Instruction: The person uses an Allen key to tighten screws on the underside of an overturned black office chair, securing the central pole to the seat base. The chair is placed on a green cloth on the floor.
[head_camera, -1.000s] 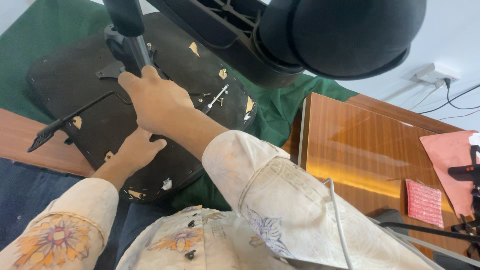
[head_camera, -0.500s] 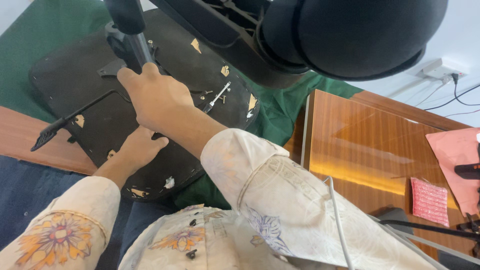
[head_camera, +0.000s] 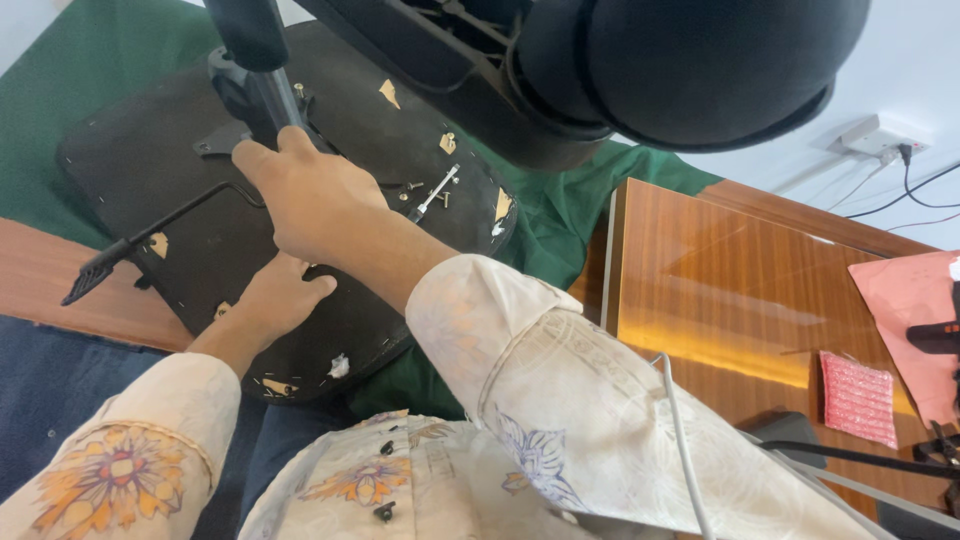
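Note:
An upturned black chair seat (head_camera: 150, 170) lies on a green cloth (head_camera: 80, 70), its underside facing up with a metal mechanism and a black lever (head_camera: 150, 235) at the left. My right hand (head_camera: 310, 195) reaches over the seat and rests at the base of the black gas column (head_camera: 262, 70), fingers curled against it. My left hand (head_camera: 280, 298) presses flat on the seat's near part, below the right hand. A loose bolt (head_camera: 432, 195) lies on the seat to the right of my right hand.
A black chair backrest (head_camera: 690, 60) hangs over the top of the view. A polished wooden table (head_camera: 740, 290) stands to the right with a pink cloth (head_camera: 915, 310) and a small red patterned pad (head_camera: 857, 397). A wall socket with cables (head_camera: 875, 140) sits behind.
Both hands have stayed on the seat; the view has drifted slightly, and my right hand has shifted a little along the column's base.

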